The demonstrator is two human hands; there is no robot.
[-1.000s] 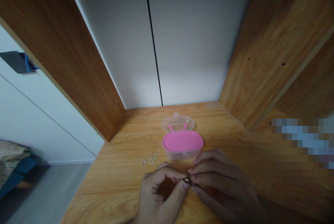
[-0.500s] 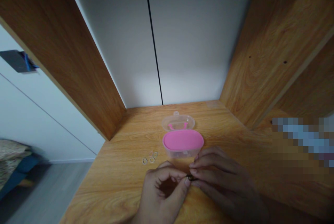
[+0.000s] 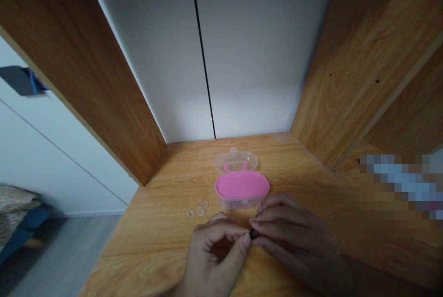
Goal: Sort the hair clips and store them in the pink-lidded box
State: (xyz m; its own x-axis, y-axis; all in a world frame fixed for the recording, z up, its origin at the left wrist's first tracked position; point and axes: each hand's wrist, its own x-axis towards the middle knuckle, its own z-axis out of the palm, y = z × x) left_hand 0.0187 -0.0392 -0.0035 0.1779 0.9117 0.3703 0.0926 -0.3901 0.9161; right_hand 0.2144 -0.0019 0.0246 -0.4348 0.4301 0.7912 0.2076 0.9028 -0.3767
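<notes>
My left hand [image 3: 216, 253] is closed in a pinch, thumb and forefinger meeting at a small dark object [image 3: 254, 234]. From the other side, the fingertips of my right hand [image 3: 294, 237] press on the same object. It is mostly covered by the fingers and too small to tell its kind. Just beyond my hands stands a clear plastic box with a pink inner tray [image 3: 242, 185]. Its clear lid [image 3: 236, 162], with a pink handle, lies folded back behind it. Several small pale rings [image 3: 201, 212] lie on the wood, left of the box.
The wooden tabletop [image 3: 155, 241] is bounded by a wooden panel on the left [image 3: 104, 85], another on the right [image 3: 321, 103], and a white back wall [image 3: 242, 57]. A blurred-out patch [image 3: 401, 179] covers something at right. Floor shows beyond the left edge.
The small dark object has turned slightly between my fingertips and shows a little more. Both hands stay almost in place; the box and rings have not moved.
</notes>
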